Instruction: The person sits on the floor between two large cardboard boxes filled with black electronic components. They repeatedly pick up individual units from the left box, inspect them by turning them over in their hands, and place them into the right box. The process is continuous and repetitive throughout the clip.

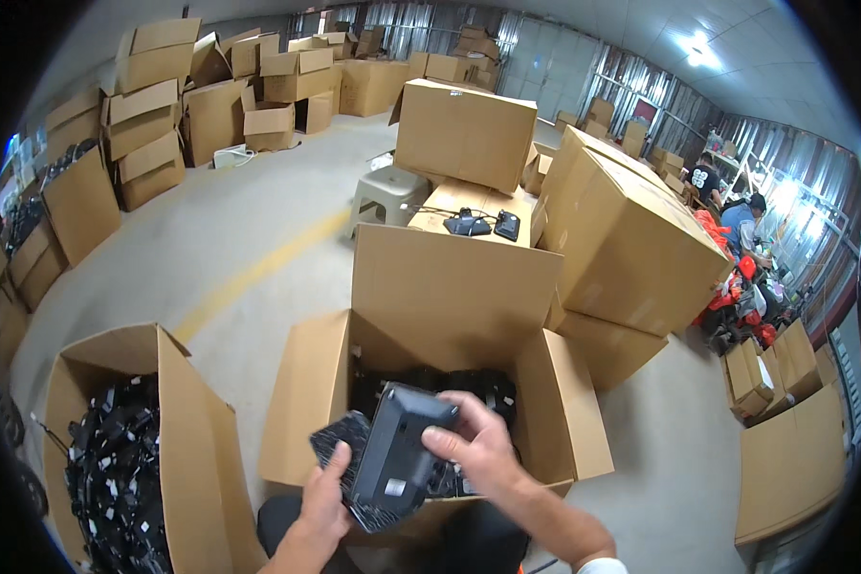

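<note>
My right hand (483, 445) grips the upper right edge of a black rectangular plastic casing (407, 445), thumb on its face. The casing is tilted and bears a small white label. Closed at the lower left, my left hand (323, 502) holds a black flat piece with a streaky, shiny surface (340, 432), which lies partly behind the casing. Whether these two are separate or joined I cannot tell. Below them stands an open cardboard box (306, 402), its flaps spread, with several black items (488, 390) inside.
At the left, a tall open carton (201, 459) is full of black parts with white tags (115, 469). Beyond my box, black devices with cables (469, 222) lie on a carton beside a grey stool (387, 191). Large cartons (631, 230) stand right; two people (741, 220) sit farther off.
</note>
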Demonstrator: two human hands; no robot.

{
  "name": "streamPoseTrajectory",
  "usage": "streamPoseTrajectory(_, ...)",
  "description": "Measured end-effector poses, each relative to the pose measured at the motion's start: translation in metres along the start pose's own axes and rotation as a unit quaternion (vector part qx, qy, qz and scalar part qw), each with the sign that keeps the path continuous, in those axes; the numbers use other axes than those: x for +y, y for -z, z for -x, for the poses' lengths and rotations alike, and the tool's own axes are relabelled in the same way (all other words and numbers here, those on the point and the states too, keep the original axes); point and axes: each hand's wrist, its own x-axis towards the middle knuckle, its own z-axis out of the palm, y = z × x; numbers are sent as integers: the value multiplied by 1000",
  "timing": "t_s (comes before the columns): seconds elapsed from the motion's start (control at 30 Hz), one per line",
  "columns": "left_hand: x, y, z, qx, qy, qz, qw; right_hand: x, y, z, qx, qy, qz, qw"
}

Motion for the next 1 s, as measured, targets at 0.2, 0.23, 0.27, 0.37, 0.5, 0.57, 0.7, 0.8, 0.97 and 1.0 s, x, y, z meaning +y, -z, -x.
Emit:
streamPoseTrajectory(0.2,23,36,-73,25,-20,36,999,-132,82,-151,217,317,124,915)
streamPoseTrajectory(0.23,20,32,-74,30,-5,22,999,-154,111,-181,274,331,83,899)
streamPoseTrajectory(0.27,16,30,-76,37,10,7,999,-173,136,-202,249,344,47,904)
streamPoseTrajectory(0.37,9,20,-93,60,5,-15,998,-168,181,-256,175,241,-52,953)
streamPoseTrajectory(0.5,17,14,-108,54,7,-3,999,-92,190,-311,126,62,-122,983)
streamPoseTrajectory(0.57,19,13,-110,72,11,-6,997,-74,191,-345,168,39,-154,973)
streamPoseTrajectory(0.7,7,20,-119,74,19,-14,997,-57,251,-450,212,42,-178,960)
streamPoseTrajectory(0.8,6,16,-118,84,27,-10,996,-47,283,-520,241,140,-236,931)
streamPoseTrajectory(0.97,16,4,-102,63,-15,2,998,-6,295,-507,304,64,-175,934)
streamPoseTrajectory(1.0,15,4,-99,56,-16,-1,998,-6,303,-490,282,59,-169,943)
